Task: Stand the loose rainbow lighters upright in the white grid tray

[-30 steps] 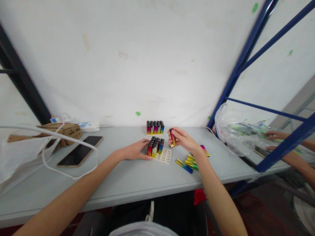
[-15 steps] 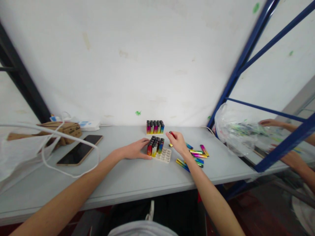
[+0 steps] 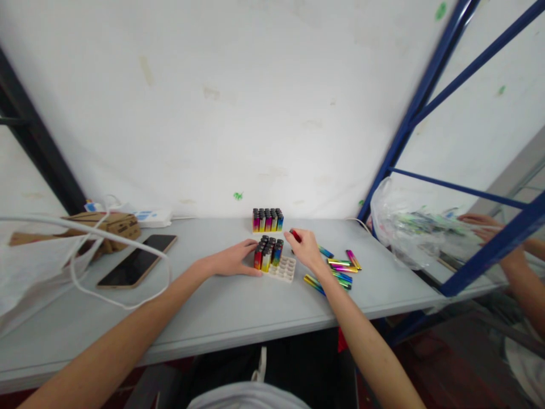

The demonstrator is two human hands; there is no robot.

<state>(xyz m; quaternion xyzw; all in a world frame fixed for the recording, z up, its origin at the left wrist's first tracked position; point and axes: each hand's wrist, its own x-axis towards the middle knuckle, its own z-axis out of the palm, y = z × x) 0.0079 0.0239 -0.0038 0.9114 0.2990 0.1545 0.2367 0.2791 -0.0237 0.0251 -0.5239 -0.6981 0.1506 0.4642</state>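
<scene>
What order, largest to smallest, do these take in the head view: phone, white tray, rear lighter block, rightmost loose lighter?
Phone
Rear lighter block and white tray: too alike to rank, tray partly hidden
Rightmost loose lighter

One head-worn camera looks forward and down across a desk to the wall at twelve o'clock. It sits near, above and behind the left hand and right hand, with the desk's edge towards six.
</scene>
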